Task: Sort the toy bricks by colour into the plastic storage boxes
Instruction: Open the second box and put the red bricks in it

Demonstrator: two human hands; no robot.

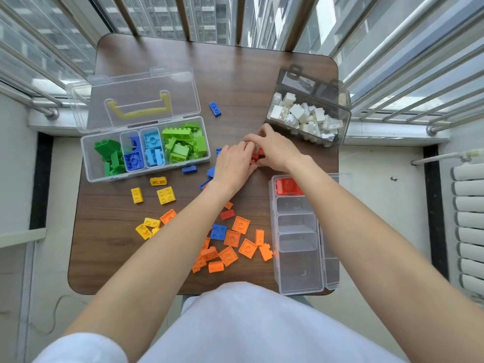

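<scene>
My left hand (234,163) and my right hand (275,149) meet at the middle of the table, fingers curled round a small cluster of red bricks (258,154) that shows between them. Just below my right wrist, a clear divided box (298,284) holds red bricks (288,186) in its far compartment; its other compartments look bare. Orange bricks (231,247) lie scattered near the front, yellow bricks (165,195) to the left. Loose blue bricks (215,109) lie around, some hidden under my left hand.
An open clear box (87,158) at the left holds green, blue and light-blue bricks, its lid (136,98) lying back. A dark-tinted box (345,127) with white bricks stands at the back right. The wooden table (104,258) is ringed by railings.
</scene>
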